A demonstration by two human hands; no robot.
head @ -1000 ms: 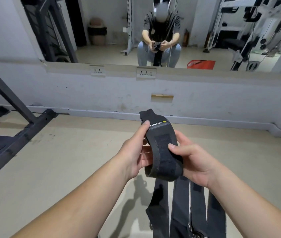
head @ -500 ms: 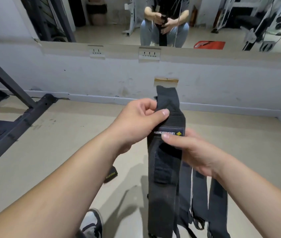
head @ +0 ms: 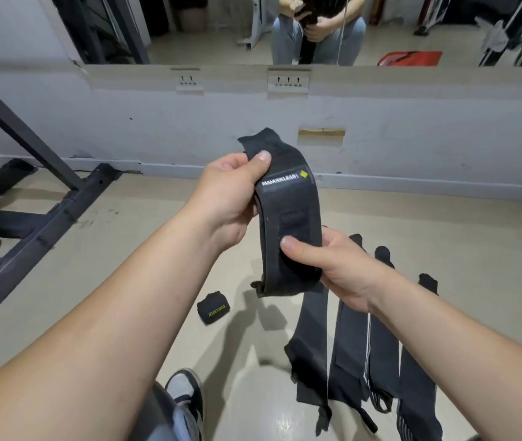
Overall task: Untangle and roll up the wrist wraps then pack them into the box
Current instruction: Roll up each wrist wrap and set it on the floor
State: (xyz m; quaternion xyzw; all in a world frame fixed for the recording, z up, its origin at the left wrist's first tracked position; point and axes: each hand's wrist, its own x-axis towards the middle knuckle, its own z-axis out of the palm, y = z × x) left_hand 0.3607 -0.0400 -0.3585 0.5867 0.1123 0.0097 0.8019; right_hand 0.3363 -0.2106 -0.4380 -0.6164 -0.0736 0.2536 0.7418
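I hold a black wrist wrap [head: 288, 224] with a white brand label, folded double in the air before me. My left hand [head: 231, 198] pinches its upper end, thumb on top. My right hand [head: 332, 265] grips its lower folded part, thumb across the front. Several other black wraps [head: 361, 345] lie flat side by side on the floor under my right forearm. One rolled wrap [head: 213, 307] with yellow lettering sits on the floor below my left hand. No box is in view.
A dark metal rack frame [head: 30, 218] stands on the floor at the left. A grey wall with sockets [head: 288, 82] and a mirror above it faces me. My shoe [head: 186, 393] shows at the bottom.
The wrap hung long from both hands; now it is folded shorter, my right hand has slid down to its lower part, and the flat wraps and the rolled one show on the floor.
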